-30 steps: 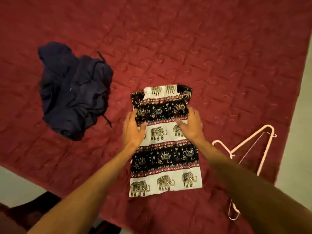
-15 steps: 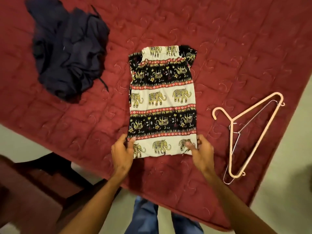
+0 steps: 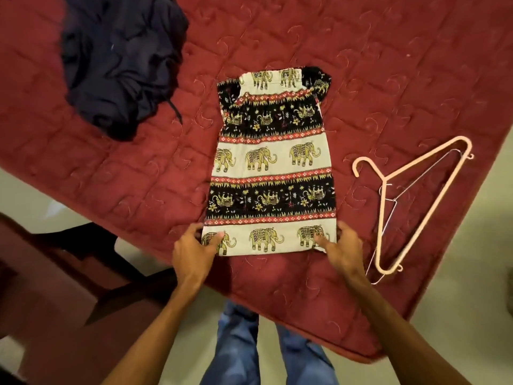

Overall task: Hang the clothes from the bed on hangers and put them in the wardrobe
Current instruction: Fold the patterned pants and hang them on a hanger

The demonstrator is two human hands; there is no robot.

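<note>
Fabric first: in the head view the elephant-print garment (image 3: 270, 162) lies flat and face-up in the centre of the frame. Its gathered top end points toward the upper edge of the frame and its straight hem toward the lower edge. It looks thin, light and limp. I judge it will sag and fold the moment it is lifted, and it should neither slip nor tear easily. The gathered top is probably the best place to hold it for threading onto a hanger, since the hem gives no support.

The left hand (image 3: 194, 251) pinches the lower left corner of the hem, with the thumb on top of the cloth. The right hand (image 3: 344, 251) grasps the lower right corner in the same way, its thumb lying over the printed elephant there. Both forearms reach in from the bottom of the frame.

Just right of the garment and apart from it, a pink hanger (image 3: 410, 201) lies flat with a thin wire hanger (image 3: 424, 175) under it. The pink one looks stiff and the wire one likely bends. A crumpled navy garment (image 3: 122, 59) sits in the upper left, well apart from the printed one.

All of this rests on a red quilted bedspread (image 3: 388, 65). It is soft and a little grippy, I would guess, so cloth may drag on it. The bedspread's edge runs diagonally across the lower frame. Below it are a pale floor (image 3: 472, 301), the person's jeans (image 3: 236, 343) and dark wooden furniture (image 3: 55, 273) at lower left. No wardrobe is in view.
</note>
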